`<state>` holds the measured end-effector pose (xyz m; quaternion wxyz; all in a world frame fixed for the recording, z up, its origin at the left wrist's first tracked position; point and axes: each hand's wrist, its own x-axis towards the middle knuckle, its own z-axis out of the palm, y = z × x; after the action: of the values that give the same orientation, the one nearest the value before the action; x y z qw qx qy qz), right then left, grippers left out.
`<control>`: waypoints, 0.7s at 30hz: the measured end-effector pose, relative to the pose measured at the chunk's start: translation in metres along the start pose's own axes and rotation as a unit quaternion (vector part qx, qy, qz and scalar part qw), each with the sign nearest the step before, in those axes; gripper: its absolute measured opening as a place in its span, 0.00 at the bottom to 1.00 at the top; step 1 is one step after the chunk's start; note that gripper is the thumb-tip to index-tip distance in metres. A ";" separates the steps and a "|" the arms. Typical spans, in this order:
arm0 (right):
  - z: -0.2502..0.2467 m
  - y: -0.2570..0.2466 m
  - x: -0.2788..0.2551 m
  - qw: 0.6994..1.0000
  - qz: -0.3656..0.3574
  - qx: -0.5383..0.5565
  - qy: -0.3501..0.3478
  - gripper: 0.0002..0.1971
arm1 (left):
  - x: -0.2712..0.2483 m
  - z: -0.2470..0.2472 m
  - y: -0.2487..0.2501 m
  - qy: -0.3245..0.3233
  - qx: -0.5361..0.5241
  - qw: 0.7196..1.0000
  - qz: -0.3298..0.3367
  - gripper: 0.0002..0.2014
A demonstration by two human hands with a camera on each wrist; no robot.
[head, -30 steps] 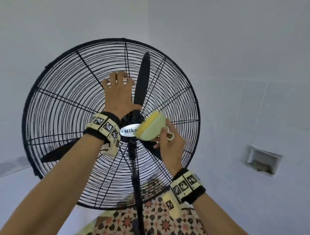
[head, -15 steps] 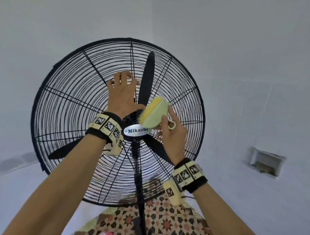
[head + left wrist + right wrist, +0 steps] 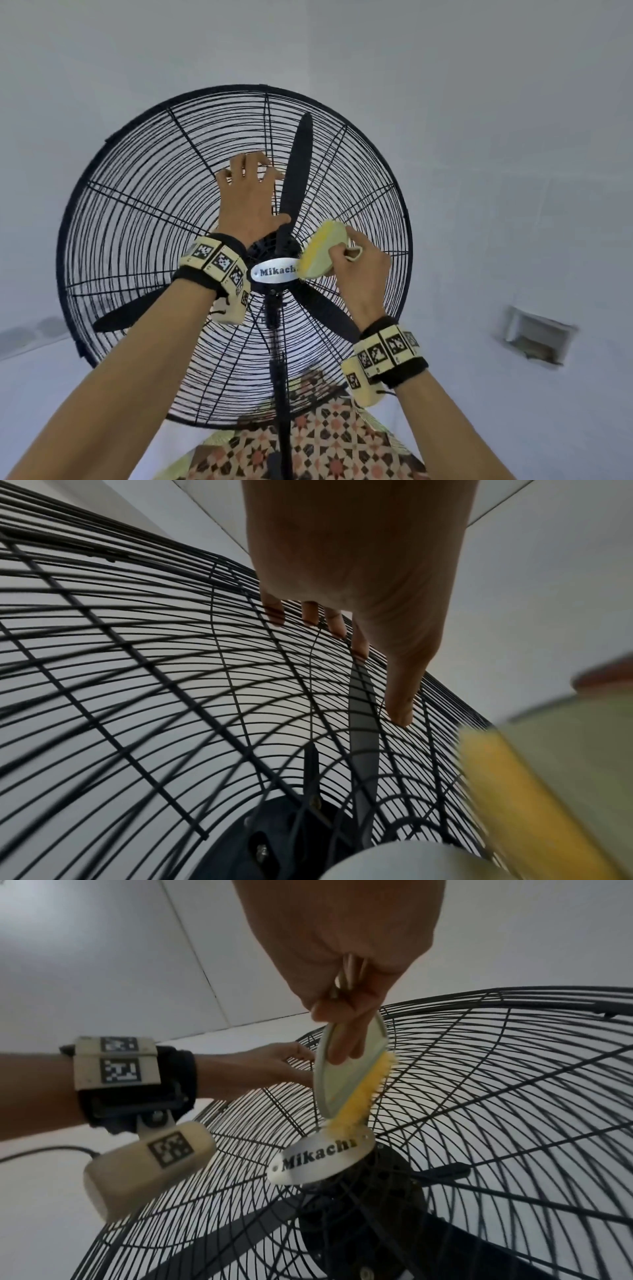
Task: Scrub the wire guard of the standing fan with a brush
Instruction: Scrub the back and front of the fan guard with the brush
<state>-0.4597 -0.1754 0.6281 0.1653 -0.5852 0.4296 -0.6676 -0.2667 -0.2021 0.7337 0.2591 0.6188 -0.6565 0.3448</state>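
Note:
A large black standing fan fills the head view, and its round wire guard (image 3: 137, 222) faces me. My left hand (image 3: 248, 192) rests on the guard above the hub, fingers spread and fingertips (image 3: 310, 614) on the wires (image 3: 137, 642), thumb stretched out. My right hand (image 3: 363, 270) grips a brush (image 3: 320, 253) with a pale green back and yellow bristles. The brush (image 3: 349, 1080) leans with its bristles against the guard, just right of the silver "Mikachi" nameplate (image 3: 318, 1158). Its blurred edge (image 3: 548, 777) shows in the left wrist view.
Black fan blades (image 3: 298, 171) sit still behind the guard. The fan's pole (image 3: 282, 394) runs down to a patterned cloth (image 3: 325, 442) below. White walls surround the fan, with a small recessed box (image 3: 537, 339) at the right.
The brush swept up from beside the nameplate and came part of the way back down, staying right of the hub. My left hand kept its place on the guard.

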 end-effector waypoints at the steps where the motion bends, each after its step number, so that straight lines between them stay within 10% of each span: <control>1: 0.000 -0.004 0.002 1.000 -0.012 -0.011 -0.010 0.22 | 0.000 0.000 0.001 0.000 0.002 1.000 -0.002 0.40; 21: -0.006 -0.017 0.039 0.995 -0.064 -0.077 0.003 0.20 | -0.001 0.003 0.005 0.006 -0.002 1.000 -0.019 0.42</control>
<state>-0.4710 -0.1915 0.6663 0.0755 -0.6204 0.4414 -0.6438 -0.2714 -0.2038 0.7304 0.2709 0.6283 -0.6439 0.3424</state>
